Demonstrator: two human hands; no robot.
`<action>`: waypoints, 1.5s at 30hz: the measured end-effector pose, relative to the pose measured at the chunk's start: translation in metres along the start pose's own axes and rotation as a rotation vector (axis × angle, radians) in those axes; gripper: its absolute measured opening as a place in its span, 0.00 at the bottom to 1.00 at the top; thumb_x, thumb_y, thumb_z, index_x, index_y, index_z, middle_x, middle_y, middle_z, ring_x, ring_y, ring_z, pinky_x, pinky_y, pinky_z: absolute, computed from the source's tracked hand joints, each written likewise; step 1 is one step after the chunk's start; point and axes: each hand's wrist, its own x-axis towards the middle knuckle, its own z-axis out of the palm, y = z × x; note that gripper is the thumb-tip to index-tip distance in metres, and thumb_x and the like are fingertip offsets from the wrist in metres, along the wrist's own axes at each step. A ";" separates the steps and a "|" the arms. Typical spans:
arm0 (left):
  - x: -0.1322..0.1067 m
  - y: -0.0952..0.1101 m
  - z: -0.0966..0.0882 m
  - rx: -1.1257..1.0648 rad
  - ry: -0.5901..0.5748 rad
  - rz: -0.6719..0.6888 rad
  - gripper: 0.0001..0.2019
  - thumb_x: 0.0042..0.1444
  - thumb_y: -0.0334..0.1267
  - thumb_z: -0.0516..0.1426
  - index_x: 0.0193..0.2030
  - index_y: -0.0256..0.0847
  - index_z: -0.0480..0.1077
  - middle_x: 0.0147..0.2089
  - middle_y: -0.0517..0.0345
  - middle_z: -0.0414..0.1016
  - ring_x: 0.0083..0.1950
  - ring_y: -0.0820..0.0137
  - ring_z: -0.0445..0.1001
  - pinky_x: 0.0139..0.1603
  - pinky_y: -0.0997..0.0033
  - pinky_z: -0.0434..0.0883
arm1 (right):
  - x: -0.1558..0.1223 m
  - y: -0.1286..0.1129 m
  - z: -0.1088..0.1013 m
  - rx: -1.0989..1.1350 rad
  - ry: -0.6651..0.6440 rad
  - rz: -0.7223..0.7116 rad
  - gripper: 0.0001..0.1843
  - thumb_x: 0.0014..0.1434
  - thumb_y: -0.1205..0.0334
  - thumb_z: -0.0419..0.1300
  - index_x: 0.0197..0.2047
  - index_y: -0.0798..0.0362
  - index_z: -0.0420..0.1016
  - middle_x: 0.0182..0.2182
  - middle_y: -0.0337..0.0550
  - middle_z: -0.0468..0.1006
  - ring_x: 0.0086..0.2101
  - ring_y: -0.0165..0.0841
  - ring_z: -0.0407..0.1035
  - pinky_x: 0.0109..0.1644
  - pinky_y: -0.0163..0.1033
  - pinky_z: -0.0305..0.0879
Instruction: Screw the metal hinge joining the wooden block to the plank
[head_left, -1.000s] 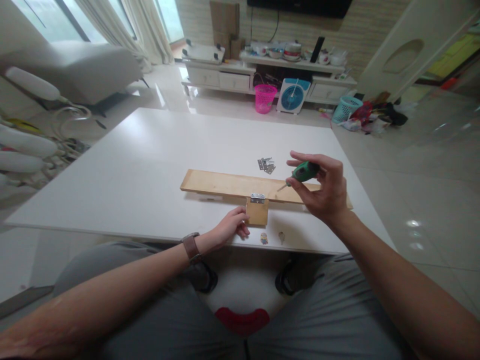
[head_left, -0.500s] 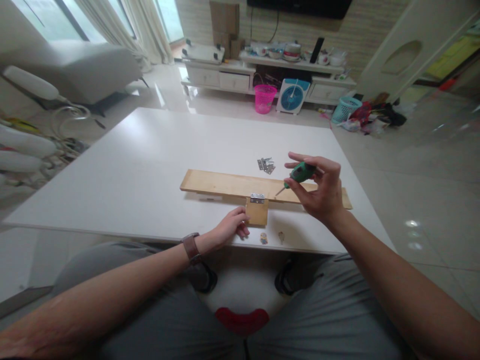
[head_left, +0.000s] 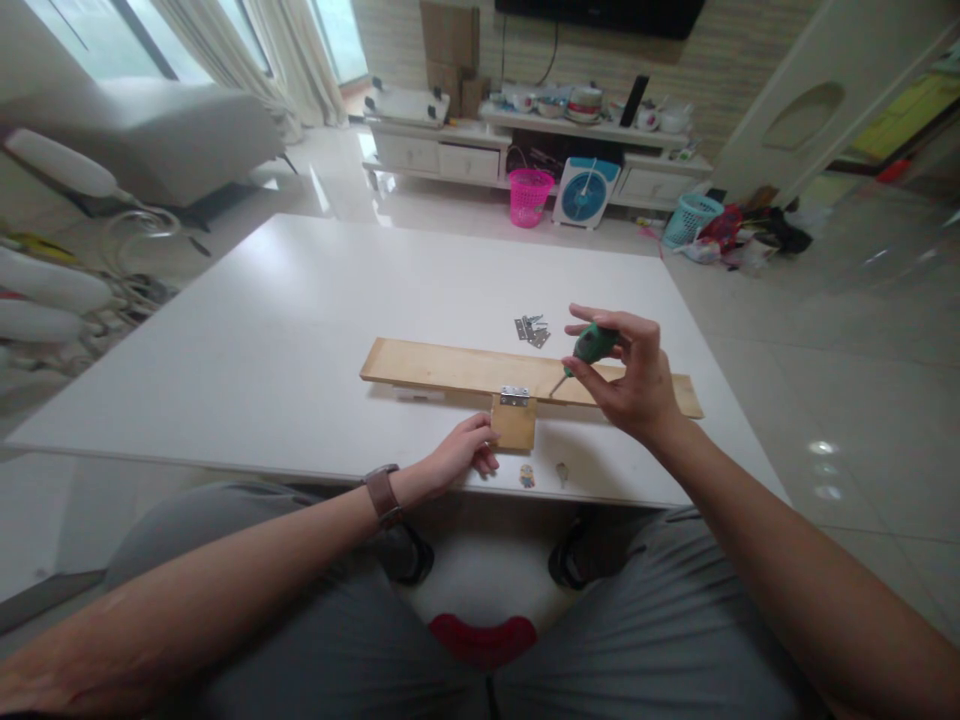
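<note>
Screwdriver (head_left: 589,346) tip small, indistinct

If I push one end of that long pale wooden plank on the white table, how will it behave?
The long pale wooden plank looks thin, flat and stiff, so it would probably slide or pivot, not roll or tip. The glossy white table likely offers little grip. The small silver hinge would probably drag the small wooden block along.

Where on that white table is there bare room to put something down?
The table is bare left of the long plank and behind it, up to the far edge. It is crowded at the front: left hand on the small block, right hand with the screwdriver, spare hinges nearby.
</note>
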 end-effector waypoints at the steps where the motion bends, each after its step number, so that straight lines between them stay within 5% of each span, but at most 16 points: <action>1: 0.000 0.000 0.000 -0.002 0.000 0.003 0.14 0.55 0.40 0.58 0.47 0.38 0.67 0.25 0.58 0.75 0.23 0.68 0.77 0.23 0.74 0.73 | 0.000 0.000 -0.001 -0.001 -0.006 0.010 0.32 0.64 0.64 0.69 0.66 0.38 0.60 0.64 0.49 0.77 0.53 0.44 0.82 0.43 0.48 0.85; 20: -0.003 0.003 0.001 0.033 0.008 -0.002 0.14 0.55 0.41 0.57 0.46 0.38 0.67 0.24 0.58 0.74 0.24 0.69 0.76 0.24 0.74 0.73 | 0.002 0.003 -0.002 0.041 -0.081 0.125 0.42 0.60 0.67 0.65 0.74 0.36 0.56 0.64 0.49 0.73 0.53 0.42 0.76 0.34 0.37 0.82; 45: -0.003 0.003 0.000 0.045 -0.007 0.004 0.13 0.57 0.42 0.58 0.46 0.37 0.67 0.25 0.58 0.75 0.24 0.69 0.77 0.25 0.74 0.73 | 0.001 0.004 -0.001 0.039 -0.117 0.090 0.46 0.59 0.69 0.64 0.75 0.35 0.55 0.67 0.48 0.72 0.51 0.41 0.77 0.30 0.35 0.78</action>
